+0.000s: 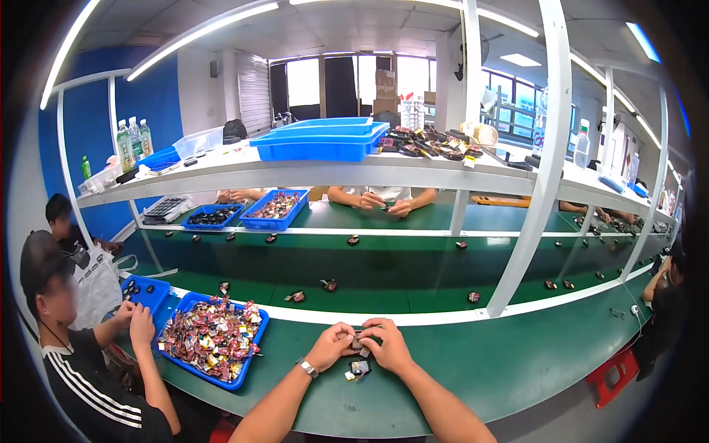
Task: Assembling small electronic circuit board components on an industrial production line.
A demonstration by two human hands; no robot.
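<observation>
Pinching a small, dark, partly hidden part [357, 341] together, the left hand [332, 347] and right hand [388, 345] are near a blue tray [236, 382] heaped with multicoloured pieces [210, 340].

Factory assembly workshop, green workbench [458, 347], belt [399, 275] dotted with small parts [329, 285], blue bin [252, 354] of components [210, 336], seated co-workers [100, 380]

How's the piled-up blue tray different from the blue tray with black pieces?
The piled-up tray is heaped with pieces; the other tray shows far fewer. The piled-up tray's pieces are mixed red, white and yellow; the other tray's look black. The piled-up tray sits nearer the left hand; the other tray is farther left. Both are blue.
</observation>
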